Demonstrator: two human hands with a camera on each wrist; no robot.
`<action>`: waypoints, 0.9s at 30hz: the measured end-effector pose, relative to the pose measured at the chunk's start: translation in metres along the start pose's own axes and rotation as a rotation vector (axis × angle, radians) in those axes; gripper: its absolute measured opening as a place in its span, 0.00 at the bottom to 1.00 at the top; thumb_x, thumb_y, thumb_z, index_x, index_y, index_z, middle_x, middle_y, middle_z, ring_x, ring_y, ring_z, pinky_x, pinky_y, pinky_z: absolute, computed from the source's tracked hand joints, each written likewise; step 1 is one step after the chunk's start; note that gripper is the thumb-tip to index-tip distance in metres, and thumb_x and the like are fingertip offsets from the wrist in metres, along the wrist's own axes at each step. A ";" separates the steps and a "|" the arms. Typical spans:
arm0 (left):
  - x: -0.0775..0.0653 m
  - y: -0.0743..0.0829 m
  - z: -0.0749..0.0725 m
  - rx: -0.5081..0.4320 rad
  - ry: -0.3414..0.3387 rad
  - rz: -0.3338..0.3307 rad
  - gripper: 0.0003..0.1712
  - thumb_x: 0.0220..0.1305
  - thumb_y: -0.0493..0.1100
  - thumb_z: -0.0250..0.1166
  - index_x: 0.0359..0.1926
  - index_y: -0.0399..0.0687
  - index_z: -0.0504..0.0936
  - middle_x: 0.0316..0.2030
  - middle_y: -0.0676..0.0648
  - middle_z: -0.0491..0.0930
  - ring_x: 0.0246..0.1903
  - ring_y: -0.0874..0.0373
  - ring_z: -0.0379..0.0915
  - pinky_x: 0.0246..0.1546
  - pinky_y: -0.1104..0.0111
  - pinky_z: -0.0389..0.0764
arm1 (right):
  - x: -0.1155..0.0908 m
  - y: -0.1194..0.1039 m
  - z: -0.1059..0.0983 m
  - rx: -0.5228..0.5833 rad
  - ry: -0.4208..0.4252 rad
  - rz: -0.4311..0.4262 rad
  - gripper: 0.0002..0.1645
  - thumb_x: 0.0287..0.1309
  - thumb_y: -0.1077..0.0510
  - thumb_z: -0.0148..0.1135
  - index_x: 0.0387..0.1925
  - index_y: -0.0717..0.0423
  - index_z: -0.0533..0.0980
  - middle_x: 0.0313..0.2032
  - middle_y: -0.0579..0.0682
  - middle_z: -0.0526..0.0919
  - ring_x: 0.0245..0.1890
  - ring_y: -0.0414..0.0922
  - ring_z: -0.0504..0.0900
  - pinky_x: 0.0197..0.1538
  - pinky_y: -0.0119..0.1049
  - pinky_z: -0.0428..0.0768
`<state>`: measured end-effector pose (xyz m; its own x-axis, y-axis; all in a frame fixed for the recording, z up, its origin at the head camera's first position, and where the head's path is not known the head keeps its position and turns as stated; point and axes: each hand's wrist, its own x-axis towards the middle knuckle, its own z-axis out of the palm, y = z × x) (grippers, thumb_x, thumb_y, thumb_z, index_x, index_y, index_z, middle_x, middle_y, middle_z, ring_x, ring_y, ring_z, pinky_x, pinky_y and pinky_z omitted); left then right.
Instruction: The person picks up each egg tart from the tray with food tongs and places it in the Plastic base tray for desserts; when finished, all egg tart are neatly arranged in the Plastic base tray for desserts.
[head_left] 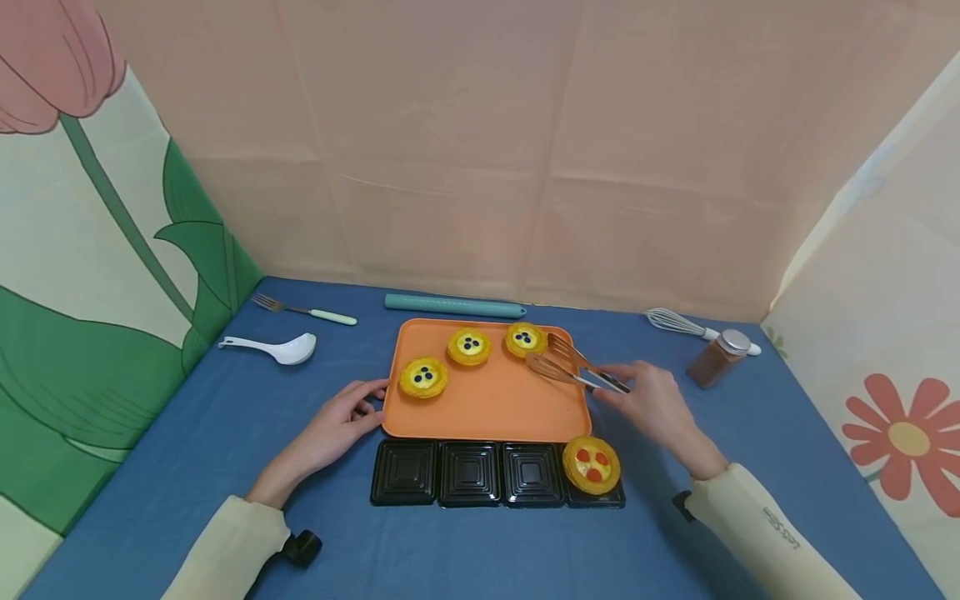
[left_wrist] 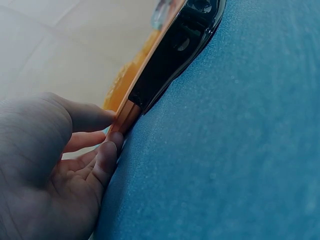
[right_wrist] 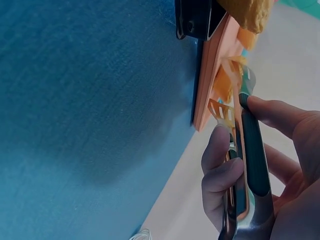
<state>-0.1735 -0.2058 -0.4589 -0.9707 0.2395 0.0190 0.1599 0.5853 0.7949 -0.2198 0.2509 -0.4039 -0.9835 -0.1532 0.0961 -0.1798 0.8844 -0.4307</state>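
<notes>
Your left hand (head_left: 341,423): at the left edge of the orange tray (head_left: 480,408), pinching its rim, thumb above and fingers curled against the side.
Your right hand (head_left: 651,402): gripping the tongs (head_left: 585,382) by their dark handles.
Tongs: arms spread, tips over the tray's far right part, just beside the far right tart (head_left: 525,340) (you can't tell from here whether they touch it).
Other tarts on your tray: the middle tart (head_left: 468,347) near the far edge and the left tart (head_left: 423,377) by the left edge, all three with dark dots.
Black tray (head_left: 470,473): on your near side of the orange one, a red-spotted tart (head_left: 592,465) in its rightmost compartment.
Far left of you: fork (head_left: 333,317) and white spoon (head_left: 292,350).
Far right: whisk (head_left: 667,321) and jar (head_left: 718,360).
</notes>
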 end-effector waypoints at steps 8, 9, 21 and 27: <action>-0.001 0.000 0.001 -0.005 -0.002 0.001 0.30 0.73 0.39 0.61 0.73 0.40 0.67 0.56 0.44 0.72 0.44 0.54 0.72 0.42 0.67 0.75 | 0.002 -0.004 -0.001 -0.002 0.004 -0.039 0.25 0.57 0.51 0.76 0.55 0.56 0.84 0.46 0.60 0.82 0.25 0.46 0.74 0.23 0.39 0.73; 0.000 0.000 0.001 -0.005 -0.002 0.002 0.30 0.73 0.39 0.61 0.73 0.40 0.67 0.56 0.44 0.72 0.44 0.54 0.72 0.42 0.67 0.75 | 0.002 -0.004 -0.001 -0.002 0.005 -0.047 0.25 0.57 0.51 0.75 0.55 0.56 0.84 0.45 0.59 0.83 0.24 0.46 0.73 0.23 0.39 0.73; 0.000 0.000 0.000 0.000 0.000 -0.001 0.29 0.73 0.39 0.61 0.72 0.40 0.68 0.55 0.44 0.72 0.43 0.54 0.72 0.41 0.67 0.75 | -0.004 -0.003 -0.002 0.022 0.011 -0.096 0.21 0.60 0.52 0.73 0.54 0.54 0.85 0.43 0.57 0.83 0.16 0.43 0.70 0.19 0.38 0.68; 0.000 -0.001 0.000 -0.002 -0.002 -0.005 0.29 0.73 0.39 0.61 0.72 0.41 0.68 0.55 0.45 0.72 0.43 0.54 0.72 0.41 0.67 0.74 | -0.009 -0.001 -0.002 0.028 0.016 -0.118 0.21 0.62 0.53 0.72 0.55 0.54 0.84 0.40 0.52 0.82 0.19 0.43 0.70 0.20 0.37 0.67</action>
<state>-0.1735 -0.2060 -0.4595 -0.9710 0.2385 0.0140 0.1552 0.5852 0.7959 -0.2112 0.2526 -0.4022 -0.9551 -0.2482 0.1617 -0.2949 0.8480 -0.4403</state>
